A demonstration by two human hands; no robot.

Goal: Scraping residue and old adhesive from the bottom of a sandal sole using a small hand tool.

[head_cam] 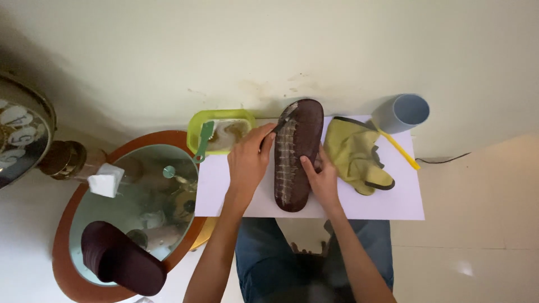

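Head view, looking straight down: nearest are the person's knees in blue jeans (255, 252), with a white board (236, 196) resting across them. On the board lies a dark brown slipper (297, 157), sole up, streaked with pale foam. The right hand (324, 180) is partly open, its fingers pressed on the slipper's right edge, steadying it. The left hand (249, 160) is closed around a small brush (285, 116), whose head rests on the sole near the toe end. Just right of the slipper lies a crumpled yellow cloth (355, 152). Lower left, a second dark slipper (120, 259) rests on an oval glass table (67, 247). Farther off, a green tub (222, 130) of soapy water holds a green brush (203, 140), and a blue cup (402, 112) lies on its side beside a yellow stick (400, 149).
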